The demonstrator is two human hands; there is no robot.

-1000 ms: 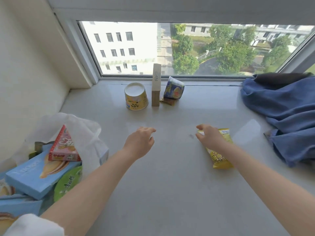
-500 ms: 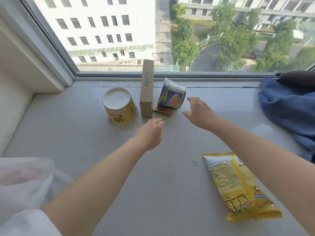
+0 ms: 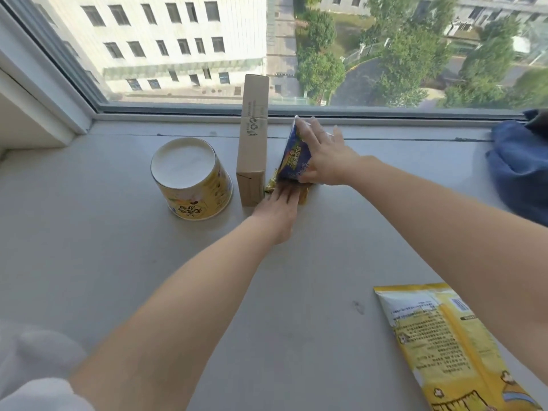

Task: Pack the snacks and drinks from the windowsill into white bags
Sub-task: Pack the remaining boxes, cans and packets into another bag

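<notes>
Nearest to me, a flat yellow plastic popcorn packet [image 3: 444, 345] lies on the grey windowsill [image 3: 118, 262], well apart from both hands and not yet packed. A white sleeve [image 3: 38, 393] shows at the lower left; I see no white bag in this view.

Further out, my left hand [image 3: 278, 207] lies flat with straight fingers on a small brown-and-gold wrapped snack [image 3: 302, 192], pressing it to the sill and gripping nothing. Just beyond, my right hand [image 3: 323, 158] is wrapped round the side of a tilted blue printed paper cup [image 3: 293, 157], thumb low, fingers spread over its top edge. Beside them stands an upright slim brown cardboard box [image 3: 253, 137], and left of that a yellow tub with a white lid [image 3: 192, 179]. A blue cloth [image 3: 522, 167] is bunched at the far right by the window.

I judge this the pick-up step for the cup and the small snack. Next I would need to curl the left fingers under the wrapper, lift both without knocking the box, and carry them to the bag.
</notes>
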